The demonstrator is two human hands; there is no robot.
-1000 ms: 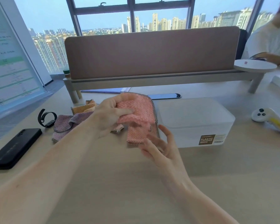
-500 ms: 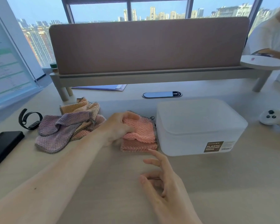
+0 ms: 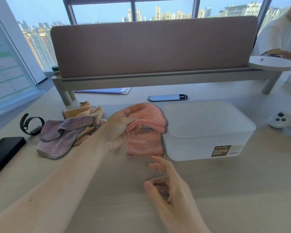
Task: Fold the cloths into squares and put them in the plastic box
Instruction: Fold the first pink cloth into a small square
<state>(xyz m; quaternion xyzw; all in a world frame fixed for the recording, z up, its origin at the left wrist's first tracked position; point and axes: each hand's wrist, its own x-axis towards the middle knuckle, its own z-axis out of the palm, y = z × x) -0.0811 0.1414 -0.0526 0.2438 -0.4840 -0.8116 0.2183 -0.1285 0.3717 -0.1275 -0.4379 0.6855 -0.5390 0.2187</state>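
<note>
The right hand [image 3: 173,195] is closest. It is low over the worktop [image 3: 233,190], just in front of the pink cloth [image 3: 144,143]. Its fingers [image 3: 160,166] are loose and a little bent, and they hold nothing.

A bit farther on, the left hand [image 3: 119,130] has the pink cloth. Its thumb is on top and its fingers are curled under the top flap, which they hold up. The bottom part of the cloth lies flat on the worktop, already folded to a narrow shape. Its right edge is just beside the plastic box [image 3: 208,132]. It may touch the box, but I cannot tell.

I think the step now is the last fold of this pink cloth. The lifted flap needs to come down on the flat part so the edges line up into a square. The free right hand could press the bottom part so it does not slide. After that, the cloth has to go in the box. The box looks like it has its lid on, so the lid may need to come off first.

To the left lies a heap with a purple cloth [image 3: 60,137] and an orange cloth [image 3: 84,110], not yet folded. Left of them are a black watch band [image 3: 31,123] and a black phone [image 3: 2,153]. A white game controller [image 3: 282,120] sits far to the right. At the back stands a brown desk screen [image 3: 149,47].
</note>
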